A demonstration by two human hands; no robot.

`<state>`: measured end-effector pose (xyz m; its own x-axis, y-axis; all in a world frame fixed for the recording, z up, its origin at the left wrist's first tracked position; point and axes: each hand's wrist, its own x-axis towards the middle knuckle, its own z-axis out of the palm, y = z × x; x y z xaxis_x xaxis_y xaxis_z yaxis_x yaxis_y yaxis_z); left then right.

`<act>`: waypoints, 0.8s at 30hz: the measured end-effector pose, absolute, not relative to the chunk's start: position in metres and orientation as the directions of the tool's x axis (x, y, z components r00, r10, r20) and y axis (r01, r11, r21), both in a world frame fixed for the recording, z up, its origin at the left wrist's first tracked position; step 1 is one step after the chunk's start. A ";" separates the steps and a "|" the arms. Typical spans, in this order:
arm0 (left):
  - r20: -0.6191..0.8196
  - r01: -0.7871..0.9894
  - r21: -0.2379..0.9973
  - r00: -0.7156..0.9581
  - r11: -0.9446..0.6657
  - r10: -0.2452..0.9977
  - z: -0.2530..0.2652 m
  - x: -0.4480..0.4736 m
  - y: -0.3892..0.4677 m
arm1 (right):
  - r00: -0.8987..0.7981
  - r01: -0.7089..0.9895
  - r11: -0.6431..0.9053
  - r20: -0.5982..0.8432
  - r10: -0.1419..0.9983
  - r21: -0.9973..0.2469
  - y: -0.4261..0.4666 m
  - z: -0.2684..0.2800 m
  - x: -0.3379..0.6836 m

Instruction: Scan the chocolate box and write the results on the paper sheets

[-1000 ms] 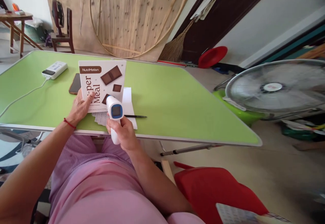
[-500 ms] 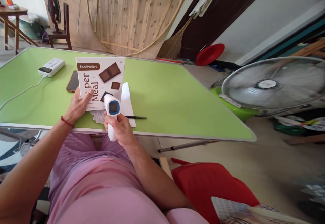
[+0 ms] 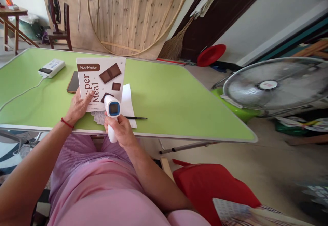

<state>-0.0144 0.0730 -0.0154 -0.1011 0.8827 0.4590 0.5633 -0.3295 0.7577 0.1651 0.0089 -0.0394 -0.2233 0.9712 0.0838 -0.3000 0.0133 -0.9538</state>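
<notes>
My left hand [image 3: 80,105] is closed on the lower left edge of a white box [image 3: 110,88] with "NutriMotion" and brown chocolate pieces printed on it. The thumb lies across its front, over part of the lettering. In my right hand [image 3: 120,128] is a white infrared thermometer [image 3: 112,115], gripped by its handle. Its blue-rimmed screen faces me and looks dark; its head overlaps the box's lower right corner in view. Whether they touch I cannot tell. Behind them lie white paper [image 3: 128,106], a printed sheet [image 3: 99,117] and a black pen [image 3: 137,118].
A smartphone [image 3: 73,82] lies partly behind the box on the green table [image 3: 179,99]. Farther left is a white power bank [image 3: 52,68] with a cable [image 3: 22,94]. A large fan [image 3: 268,84] stands beyond the table's right end, and a red chair [image 3: 212,185] is at my right.
Almost nothing differs. The whole view has shifted very slightly, and both hands keep their hold on the box and the thermometer.
</notes>
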 end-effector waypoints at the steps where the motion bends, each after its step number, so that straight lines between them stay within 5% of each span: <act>1: 0.464 0.563 0.757 -0.103 -0.333 0.880 -0.016 -0.014 0.073 | -0.226 -0.302 0.013 0.085 0.971 -0.953 0.009 -0.039 0.165; 19: 0.498 0.583 0.737 -0.127 -0.342 0.858 -0.022 -0.017 0.076 | -0.328 -0.224 0.000 0.076 0.942 -0.975 0.005 -0.030 0.172; 24: 0.512 0.587 0.725 -0.109 -0.361 0.852 -0.022 -0.017 0.076 | -0.307 -0.073 0.185 0.198 0.931 -0.980 0.001 -0.010 0.200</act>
